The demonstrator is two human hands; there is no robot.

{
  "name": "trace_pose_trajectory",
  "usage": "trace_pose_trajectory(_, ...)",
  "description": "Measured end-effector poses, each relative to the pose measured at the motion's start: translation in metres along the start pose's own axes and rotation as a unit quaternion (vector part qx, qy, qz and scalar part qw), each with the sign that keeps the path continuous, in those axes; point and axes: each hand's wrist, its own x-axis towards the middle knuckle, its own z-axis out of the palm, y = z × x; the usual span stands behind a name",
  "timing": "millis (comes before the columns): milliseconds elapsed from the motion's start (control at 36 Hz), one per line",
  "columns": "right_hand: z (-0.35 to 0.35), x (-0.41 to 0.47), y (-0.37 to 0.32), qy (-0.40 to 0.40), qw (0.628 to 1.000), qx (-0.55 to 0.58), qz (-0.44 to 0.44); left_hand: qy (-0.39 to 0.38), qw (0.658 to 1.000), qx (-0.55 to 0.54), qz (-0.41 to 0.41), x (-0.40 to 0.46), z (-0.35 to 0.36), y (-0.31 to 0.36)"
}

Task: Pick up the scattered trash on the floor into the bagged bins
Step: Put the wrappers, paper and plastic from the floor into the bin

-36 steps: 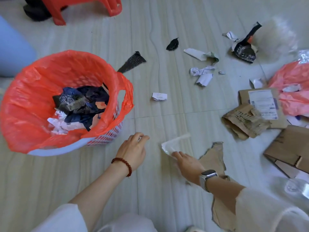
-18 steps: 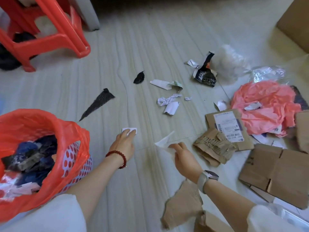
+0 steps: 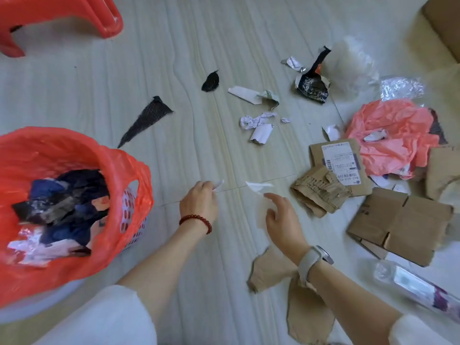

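My left hand (image 3: pixel 199 202) pinches a small white paper scrap (image 3: pixel 219 184) just right of the bin. The bin (image 3: pixel 132 168) is a white basket lined with a red bag and holds dark wrappers and paper. My right hand (image 3: pixel 281 220) pinches a thin white sheet (image 3: pixel 257 187) at its fingertips, a little above the floor. More trash lies beyond both hands: a black mesh triangle (image 3: pixel 146 120), a small black piece (image 3: pixel 211 82), a torn white paper (image 3: pixel 245 94), crumpled white paper (image 3: pixel 257 122) and a black foil wrapper (image 3: pixel 312 85).
A red stool (image 3: pixel 74 13) stands at the far left. On the right lie pink crumpled plastic (image 3: pixel 393 135), labelled cardboard (image 3: pixel 336 158), crushed cardboard (image 3: pixel 318 192) and flat cardboard (image 3: pixel 403 225). Torn cardboard (image 3: pixel 271 270) lies under my right forearm, beside a clear tube (image 3: pixel 418 287).
My left hand reached forward to the small white scrap on the floor and now holds it lifted. My right hand still holds its white sheet. The view swung right, then back toward the bin.
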Motion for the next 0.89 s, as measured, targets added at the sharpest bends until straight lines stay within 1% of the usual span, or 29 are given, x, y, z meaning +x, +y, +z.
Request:
trace_pose_trajectory(56,-0.015,-0.026,-0.033,0.006,1.000,0.019,0.005,0.065,0.992,-0.106,0.011,-0.033,-0.046,0.020)
trace_pose_trajectory(111,-0.029,-0.053,-0.072,0.010,0.999,0.049,0.005,0.125,0.977,-0.170,0.041,-0.064,-0.098,0.026)
trace_pose_trajectory(167,-0.039,-0.075,-0.115,0.000,0.997,0.078,0.001,0.163,0.968,-0.185,0.041,-0.086,-0.148,0.015)
trace_pose_trajectory(194,-0.041,-0.084,-0.139,-0.012,0.996,0.087,-0.007,0.182,0.966,-0.180,0.024,-0.092,-0.171,0.003)
trace_pose_trajectory(250,-0.039,-0.098,-0.187,-0.037,0.994,0.099,-0.041,0.202,0.964,-0.169,-0.040,-0.097,-0.210,-0.025)
trace_pose_trajectory(278,-0.034,-0.102,-0.209,-0.052,0.991,0.103,-0.063,0.196,0.963,-0.166,-0.086,-0.097,-0.225,-0.039)
trace_pose_trajectory(361,-0.006,-0.108,-0.266,-0.112,0.984,0.078,-0.111,0.141,0.946,-0.182,-0.227,-0.094,-0.249,-0.080)
trace_pose_trajectory(417,0.023,-0.106,-0.289,-0.134,0.985,0.046,-0.103,0.098,0.934,-0.200,-0.281,-0.091,-0.254,-0.104)
trace_pose_trajectory(472,0.055,-0.098,-0.300,-0.143,0.986,0.028,-0.081,0.060,0.921,-0.223,-0.315,-0.086,-0.255,-0.125)
trace_pose_trajectory(556,0.098,-0.081,-0.301,-0.173,0.983,-0.037,-0.055,0.034,0.901,-0.271,-0.337,-0.077,-0.257,-0.149)
trace_pose_trajectory(611,0.117,-0.074,-0.298,-0.211,0.973,-0.090,-0.038,0.024,0.904,-0.264,-0.335,-0.074,-0.260,-0.160)
trace_pose_trajectory(667,0.125,-0.072,-0.297,-0.241,0.964,-0.108,-0.039,0.014,0.911,-0.254,-0.324,-0.076,-0.266,-0.166)
trace_pose_trajectory(722,0.121,-0.078,-0.300,-0.254,0.961,-0.101,-0.050,0.010,0.915,-0.256,-0.312,-0.081,-0.277,-0.165)
trace_pose_trajectory(778,0.105,-0.089,-0.305,-0.255,0.962,-0.086,-0.042,0.004,0.912,-0.279,-0.300,-0.087,-0.288,-0.159)
trace_pose_trajectory(833,0.081,-0.104,-0.308,-0.252,0.965,-0.069,-0.022,-0.009,0.911,-0.289,-0.294,-0.095,-0.304,-0.145)
trace_pose_trajectory(889,0.049,-0.121,-0.312,-0.248,0.967,-0.048,0.016,-0.028,0.906,-0.296,-0.302,-0.106,-0.320,-0.130)
